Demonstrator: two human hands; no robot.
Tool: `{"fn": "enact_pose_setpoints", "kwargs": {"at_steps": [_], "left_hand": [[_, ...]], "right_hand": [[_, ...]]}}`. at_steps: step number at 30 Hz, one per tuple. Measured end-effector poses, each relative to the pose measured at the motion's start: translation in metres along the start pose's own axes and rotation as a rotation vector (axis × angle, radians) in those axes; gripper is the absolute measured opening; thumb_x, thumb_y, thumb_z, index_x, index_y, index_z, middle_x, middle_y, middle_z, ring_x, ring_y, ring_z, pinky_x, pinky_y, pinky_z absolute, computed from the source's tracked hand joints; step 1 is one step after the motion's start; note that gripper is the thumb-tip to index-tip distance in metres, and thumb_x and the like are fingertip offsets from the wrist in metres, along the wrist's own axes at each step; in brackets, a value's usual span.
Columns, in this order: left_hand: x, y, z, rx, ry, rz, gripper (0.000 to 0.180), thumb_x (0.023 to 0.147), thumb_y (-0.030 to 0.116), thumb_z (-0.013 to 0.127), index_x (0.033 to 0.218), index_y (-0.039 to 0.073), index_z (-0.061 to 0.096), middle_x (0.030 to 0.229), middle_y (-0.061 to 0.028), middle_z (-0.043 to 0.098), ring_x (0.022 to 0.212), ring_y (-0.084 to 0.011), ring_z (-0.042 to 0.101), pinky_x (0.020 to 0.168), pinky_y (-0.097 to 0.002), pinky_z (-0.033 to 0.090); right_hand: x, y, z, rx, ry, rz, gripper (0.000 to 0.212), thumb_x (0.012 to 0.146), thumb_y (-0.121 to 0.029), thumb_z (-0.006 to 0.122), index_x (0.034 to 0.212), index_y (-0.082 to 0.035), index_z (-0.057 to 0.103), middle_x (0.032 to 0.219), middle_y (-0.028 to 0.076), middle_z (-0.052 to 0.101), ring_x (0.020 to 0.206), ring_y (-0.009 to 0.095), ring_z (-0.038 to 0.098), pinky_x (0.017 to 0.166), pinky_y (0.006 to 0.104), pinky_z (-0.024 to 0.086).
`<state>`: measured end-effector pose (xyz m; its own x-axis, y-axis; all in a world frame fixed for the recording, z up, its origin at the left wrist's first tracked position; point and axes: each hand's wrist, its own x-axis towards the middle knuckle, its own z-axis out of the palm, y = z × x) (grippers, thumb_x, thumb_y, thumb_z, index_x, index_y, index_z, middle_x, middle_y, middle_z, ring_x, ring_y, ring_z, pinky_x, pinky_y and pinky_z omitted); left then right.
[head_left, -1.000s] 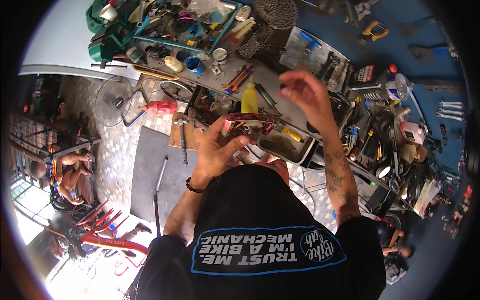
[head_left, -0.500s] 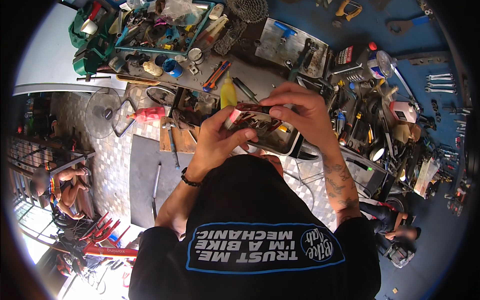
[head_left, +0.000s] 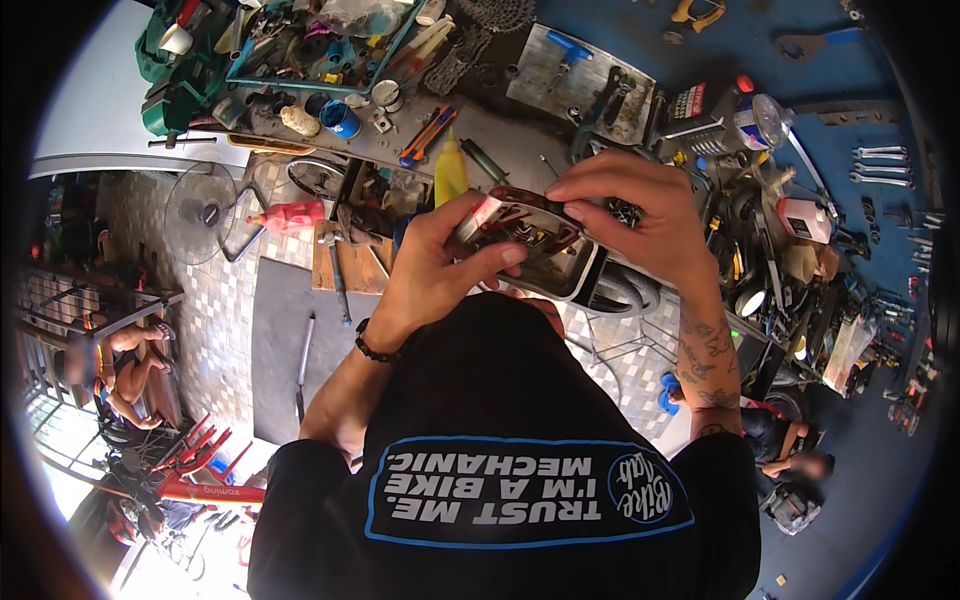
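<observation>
My left hand (head_left: 437, 260) holds a dark red framed part (head_left: 522, 203) with metal pieces inside; its exact kind is hard to make out. The thumb lies across its near side, the fingers round its left end. My right hand (head_left: 632, 207) pinches at the right end of that part, the fingertips close together. A thin metal rod (head_left: 547, 164) sticks out past these fingertips. Below the part sits a grey shallow tray (head_left: 573, 287), partly hidden by it. A yellow squeeze bottle (head_left: 450, 178) stands just beyond my left hand.
Across the bench lie a blue-rimmed tray of small parts (head_left: 248, 86), an orange-and-blue cutter (head_left: 427, 137) and a metal sheet (head_left: 530, 85) with tools. A hammer (head_left: 338, 280) rests at left. Bottles and many tools crowd the right. Two people sit farther off, one on each side.
My right hand has turned and shifted slightly right, its fingertips staying at the part's right end. The thin rod now shows more clearly. My left hand keeps its hold.
</observation>
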<state>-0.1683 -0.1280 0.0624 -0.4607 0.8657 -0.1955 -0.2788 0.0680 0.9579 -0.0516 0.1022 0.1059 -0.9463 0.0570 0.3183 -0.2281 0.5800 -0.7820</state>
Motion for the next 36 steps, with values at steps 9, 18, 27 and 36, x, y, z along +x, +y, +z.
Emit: {"fn": "enact_pose_setpoints", "kwargs": {"at_steps": [9, 18, 27, 36], "left_hand": [[-0.006, 0.002, 0.000, -0.105, -0.023, -0.019, 0.044, 0.097, 0.009, 0.075, 0.135, -0.004, 0.059, 0.101, -0.0098, 0.074, 0.075, -0.0138, 0.072, 0.057, -0.0234, 0.057], [-0.012, 0.007, -0.001, -0.144, -0.032, -0.014, 0.041, 0.096, 0.011, 0.077, 0.131, -0.004, 0.061, 0.104, -0.0089, 0.074, 0.073, -0.0116, 0.070, 0.055, -0.0228, 0.054], [-0.015, 0.009, 0.001, -0.147, -0.043, -0.039, 0.044, 0.096, 0.011, 0.077, 0.133, -0.004, 0.060, 0.102, -0.0099, 0.074, 0.072, -0.0133, 0.071, 0.054, -0.0232, 0.055], [-0.018, 0.008, 0.003, -0.215, -0.055, -0.038, 0.042, 0.097, 0.011, 0.076, 0.131, -0.006, 0.059, 0.095, -0.0089, 0.072, 0.063, -0.0111, 0.067, 0.047, -0.0224, 0.052]], "right_hand": [[-0.002, 0.003, -0.003, 0.269, -0.047, 0.147, 0.019, 0.086, 0.008, 0.075, 0.103, 0.001, 0.074, 0.105, 0.013, 0.074, 0.099, 0.021, 0.072, 0.086, 0.0326, 0.058], [-0.005, 0.008, 0.001, 0.342, -0.053, 0.107, 0.019, 0.084, 0.010, 0.077, 0.101, 0.001, 0.074, 0.106, 0.016, 0.074, 0.101, 0.023, 0.073, 0.088, 0.0342, 0.058], [-0.004, 0.000, -0.003, 0.195, -0.085, 0.053, 0.024, 0.081, 0.008, 0.080, 0.103, 0.001, 0.077, 0.102, 0.012, 0.074, 0.095, 0.020, 0.071, 0.083, 0.0325, 0.055], [-0.004, -0.001, 0.000, 0.168, -0.052, -0.008, 0.022, 0.082, 0.004, 0.080, 0.103, -0.004, 0.079, 0.094, 0.007, 0.075, 0.080, 0.016, 0.069, 0.073, 0.0279, 0.053]]}}
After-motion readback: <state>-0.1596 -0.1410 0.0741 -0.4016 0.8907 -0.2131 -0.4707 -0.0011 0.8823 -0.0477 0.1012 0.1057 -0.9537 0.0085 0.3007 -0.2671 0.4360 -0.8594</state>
